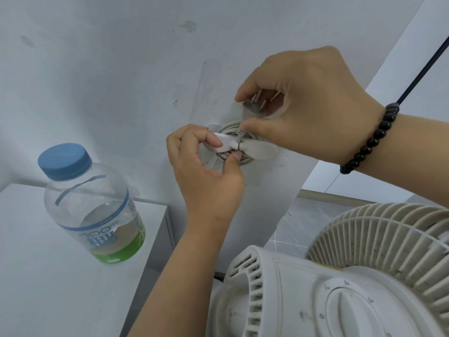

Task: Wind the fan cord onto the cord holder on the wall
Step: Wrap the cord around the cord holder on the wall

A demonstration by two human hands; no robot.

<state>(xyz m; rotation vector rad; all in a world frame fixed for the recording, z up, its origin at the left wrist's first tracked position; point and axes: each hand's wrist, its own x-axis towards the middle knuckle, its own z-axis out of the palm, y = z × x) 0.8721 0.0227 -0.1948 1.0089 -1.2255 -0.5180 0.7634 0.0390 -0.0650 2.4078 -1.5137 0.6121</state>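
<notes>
Left of the cord holder [257,152] on the wall, the left hand [206,171] pinches its white flap between finger and thumb. The fan cord [230,128] lies coiled on the holder; just above, the right hand [313,105] grips the plug [257,105].

Grey-white fan cord [245,162] coiled around the white wall-mounted cord holder [257,152], plug [257,108] seemingly above.
</notes>
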